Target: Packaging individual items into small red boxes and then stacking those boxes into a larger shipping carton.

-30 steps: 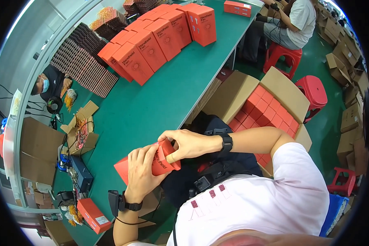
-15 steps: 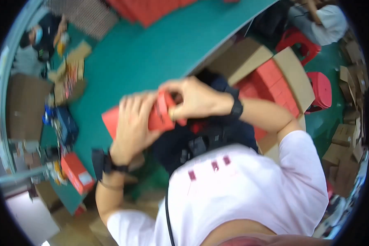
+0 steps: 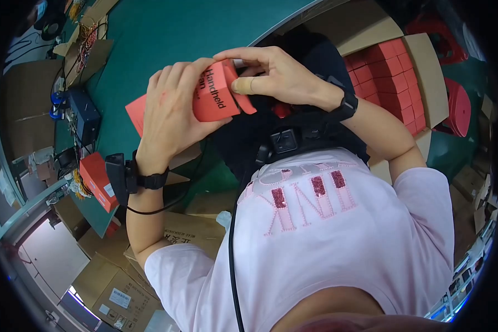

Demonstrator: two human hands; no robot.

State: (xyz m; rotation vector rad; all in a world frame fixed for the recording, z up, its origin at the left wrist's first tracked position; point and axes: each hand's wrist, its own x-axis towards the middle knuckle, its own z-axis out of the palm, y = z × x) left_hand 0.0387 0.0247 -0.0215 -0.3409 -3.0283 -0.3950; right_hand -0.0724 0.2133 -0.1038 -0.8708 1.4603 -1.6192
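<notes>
A small red carton box (image 3: 213, 91) with black print lies slantwise in front of me, above my lap and the bench edge. My left hand (image 3: 174, 105) is wrapped round its body, fingers over the top side and thumb along the near side. At the box's right end, a flap (image 3: 242, 98) stands partly loose. My right hand (image 3: 279, 77) grips that end, its thumb, with a tan bandage round it, against the flap and its forefinger on the upper edge. The inside of the box is hidden.
On my right, a big cardboard carton (image 3: 437, 80) holds rows of red boxes (image 3: 390, 69). Red plastic stools (image 3: 456, 108) stand beyond it. Another red box (image 3: 98, 180) sits at the green bench's (image 3: 149, 33) left edge, near a blue device (image 3: 84, 116). Brown cartons (image 3: 119, 288) stand lower left.
My view has shifted, so the red stack and mesh at the back and the other people have left it. Both hands stay on the box; its end flap now sits lower under my right thumb.
</notes>
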